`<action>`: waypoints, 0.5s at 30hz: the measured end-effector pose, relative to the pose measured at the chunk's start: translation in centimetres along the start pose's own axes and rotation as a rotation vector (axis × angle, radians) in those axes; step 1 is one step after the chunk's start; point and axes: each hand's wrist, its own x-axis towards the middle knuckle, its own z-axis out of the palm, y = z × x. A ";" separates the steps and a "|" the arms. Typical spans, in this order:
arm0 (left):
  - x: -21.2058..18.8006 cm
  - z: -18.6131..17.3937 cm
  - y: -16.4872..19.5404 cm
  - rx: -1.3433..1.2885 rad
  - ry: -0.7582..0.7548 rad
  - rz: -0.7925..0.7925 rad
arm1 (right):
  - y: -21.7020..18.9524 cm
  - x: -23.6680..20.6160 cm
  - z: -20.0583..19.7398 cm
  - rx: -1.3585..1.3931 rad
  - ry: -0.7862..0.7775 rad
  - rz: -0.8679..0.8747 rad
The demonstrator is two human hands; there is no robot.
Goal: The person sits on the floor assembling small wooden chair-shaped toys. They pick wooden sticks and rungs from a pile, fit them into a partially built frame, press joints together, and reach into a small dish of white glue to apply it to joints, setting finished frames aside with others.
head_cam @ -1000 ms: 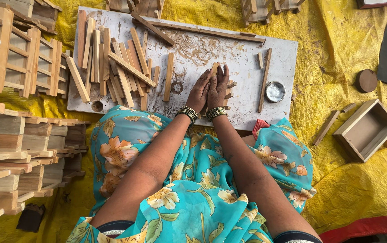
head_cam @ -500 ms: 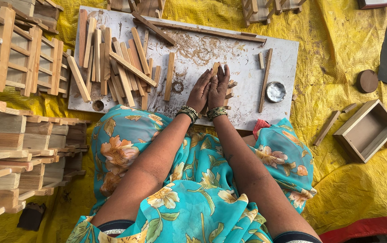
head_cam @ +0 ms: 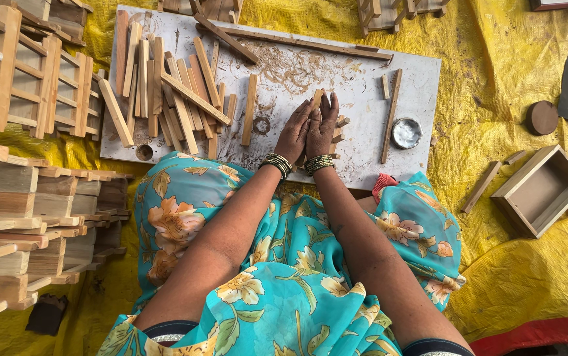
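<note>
My left hand (head_cam: 294, 134) and my right hand (head_cam: 321, 126) are pressed side by side over the white work board (head_cam: 363, 86). Between them they hold a small wooden piece (head_cam: 316, 99) whose tip sticks out above the fingers. Short wooden blocks (head_cam: 341, 122) lie just to the right of my right hand. Both wrists wear beaded bangles. What sits under the palms is hidden.
A pile of wooden strips (head_cam: 172, 92) covers the board's left part. A small metal bowl (head_cam: 406, 132) and a long strip (head_cam: 391, 115) lie right of the hands. Stacked wooden frames (head_cam: 27, 79) stand at left, an open wooden box (head_cam: 540, 191) at right on yellow cloth.
</note>
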 end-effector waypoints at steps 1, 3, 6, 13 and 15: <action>0.0 0.0 0.0 0.001 0.007 0.008 | 0.0 0.0 0.0 0.001 0.001 -0.003; 0.0 0.1 -0.1 0.004 0.020 0.023 | 0.0 -0.1 0.1 0.003 -0.001 -0.001; -0.2 0.0 -0.3 0.040 0.027 -0.002 | 0.2 -0.3 0.2 -0.048 0.003 -0.005; -0.3 0.0 -0.5 0.029 0.044 0.016 | 0.4 -0.2 -0.3 0.009 0.011 0.047; -0.2 -0.3 -0.4 0.074 0.044 0.067 | 0.0 0.2 -0.7 -0.067 0.071 -0.014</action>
